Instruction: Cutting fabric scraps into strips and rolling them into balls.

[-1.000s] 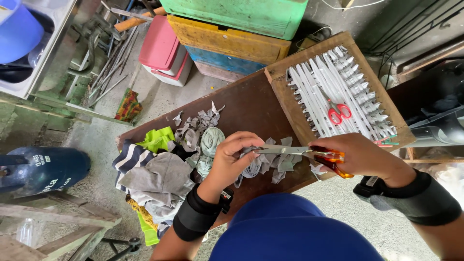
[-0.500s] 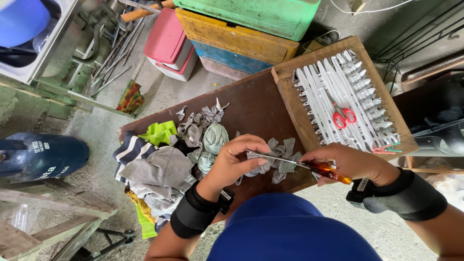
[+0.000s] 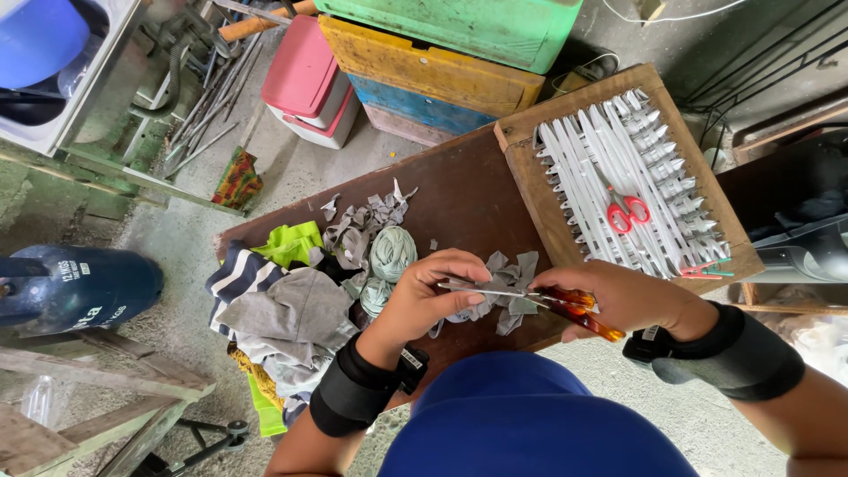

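my right hand (image 3: 632, 300) clenched on amber-handled scissors (image 3: 530, 299), blades level over the tabletop (image 3: 468, 199) | left hand (image 3: 433, 296) fingers pinch grey fabric scrap (image 3: 508, 296) at the blades, keeping it taut | cut scraps (image 3: 367, 216) piled just left

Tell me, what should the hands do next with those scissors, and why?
Probably close the orange-handled scissors to snip. The right hand grips the handles, the blades lie level, and the left hand pinches at their tips, just above the grey fabric scraps on the brown table.
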